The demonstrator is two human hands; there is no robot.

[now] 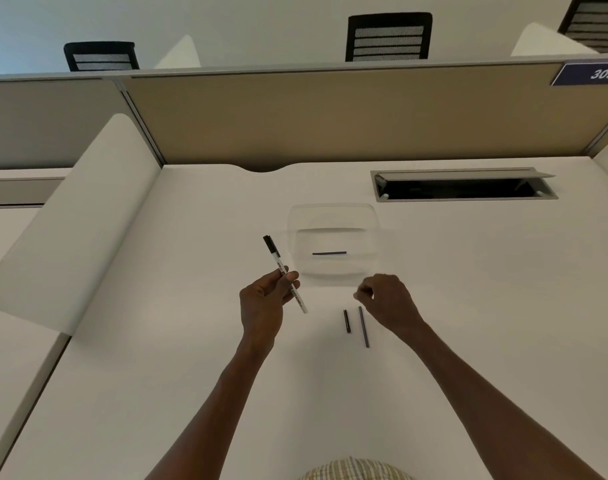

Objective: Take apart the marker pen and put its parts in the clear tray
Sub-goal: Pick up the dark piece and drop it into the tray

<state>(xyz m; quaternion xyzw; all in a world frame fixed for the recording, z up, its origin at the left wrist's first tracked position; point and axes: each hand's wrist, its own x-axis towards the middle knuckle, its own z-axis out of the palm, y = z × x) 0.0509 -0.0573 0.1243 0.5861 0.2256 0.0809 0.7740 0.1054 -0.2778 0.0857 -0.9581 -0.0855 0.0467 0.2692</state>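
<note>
A white desk (157, 341) is bounded by a beige partition (330, 116); black mesh chairs (388, 38) are seen along the top.

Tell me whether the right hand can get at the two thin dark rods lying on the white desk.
Probably yes: the right hand hovers just beside the longer dark rod and shorter dark rod, with nothing between them.

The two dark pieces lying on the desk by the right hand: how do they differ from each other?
The short piece is about half as long as the long rod. The short piece looks black and a bit thicker; the long rod looks greyer and slimmer. The short piece lies to the left, the long rod nearer the right hand. Both lie loose on the desk, roughly parallel, apart, outside the clear tray.
</note>
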